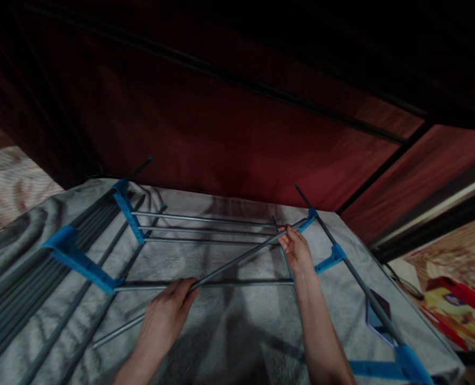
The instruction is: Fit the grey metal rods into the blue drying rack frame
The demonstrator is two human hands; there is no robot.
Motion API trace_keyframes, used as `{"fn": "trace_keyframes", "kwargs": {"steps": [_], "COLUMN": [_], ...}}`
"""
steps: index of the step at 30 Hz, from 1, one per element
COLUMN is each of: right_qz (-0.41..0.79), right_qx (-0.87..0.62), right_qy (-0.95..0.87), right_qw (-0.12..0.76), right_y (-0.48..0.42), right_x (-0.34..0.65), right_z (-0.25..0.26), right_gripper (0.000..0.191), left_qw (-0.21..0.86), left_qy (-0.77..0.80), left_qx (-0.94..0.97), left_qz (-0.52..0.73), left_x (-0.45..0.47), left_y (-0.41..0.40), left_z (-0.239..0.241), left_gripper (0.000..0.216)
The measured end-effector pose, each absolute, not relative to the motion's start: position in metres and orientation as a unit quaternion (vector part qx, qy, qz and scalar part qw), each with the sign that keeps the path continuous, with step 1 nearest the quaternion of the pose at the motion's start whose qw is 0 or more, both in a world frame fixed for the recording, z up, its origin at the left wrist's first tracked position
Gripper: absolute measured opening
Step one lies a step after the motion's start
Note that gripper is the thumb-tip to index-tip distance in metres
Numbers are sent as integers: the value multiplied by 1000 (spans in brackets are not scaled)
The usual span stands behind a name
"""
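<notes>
Rod [237,260] slants through left hand [168,309] and right hand [297,249], jutting past both.

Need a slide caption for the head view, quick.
Left hand and right hand hold one slanted metal rod over gray cloth, among blue brackets.

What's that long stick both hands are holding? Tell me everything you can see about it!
It's a thin, straight, round grey rod, slightly shiny, so it looks like metal. It lies slanted across the picture, lower left to upper right. The left hand holds it over its lower half, and the right hand pinches it near the upper end. The lower end sticks out past the left hand, above grey cloth. The upper end reaches a blue bracket; whether it's fitted in, I can't tell.
</notes>
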State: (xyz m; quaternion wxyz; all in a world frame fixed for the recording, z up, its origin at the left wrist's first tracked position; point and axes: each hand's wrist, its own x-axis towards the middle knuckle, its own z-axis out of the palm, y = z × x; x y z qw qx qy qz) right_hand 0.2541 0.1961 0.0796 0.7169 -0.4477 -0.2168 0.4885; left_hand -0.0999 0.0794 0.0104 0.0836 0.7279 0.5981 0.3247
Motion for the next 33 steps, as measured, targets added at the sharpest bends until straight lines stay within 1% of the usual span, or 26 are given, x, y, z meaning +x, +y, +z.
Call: {"fn": "trace_keyframes", "kwargs": {"steps": [5, 12, 17, 24, 30, 33], "right_qz": [490, 490, 495, 505, 525, 529], "right_qx": [-441, -443, -446, -454, -426, -423], "right_qy": [-225, -240, -205, -193, -182, -171], "right_qw": [717, 712, 717, 708, 714, 716], "right_y": [210, 215, 213, 213, 216, 219], "right_x": [264, 272, 273, 275, 276, 277], "right_z": [82, 82, 88, 95, 96, 98], "right_gripper": [31, 31, 21, 17, 11, 13], "left_qw": [50, 7, 0, -22, -106, -143], "left_qy": [585, 591, 594, 595, 588, 581], "left_qx": [745, 741, 742, 747, 747, 743], "left_qz": [318, 320, 311, 295, 293, 301], "left_x": [-94, -91, -87, -85, -80, -75], "left_y": [98, 113, 118, 125, 130, 135], "left_z": [28, 33, 38, 47, 68, 84], "left_gripper": [36, 40, 42, 34, 34, 32]}}
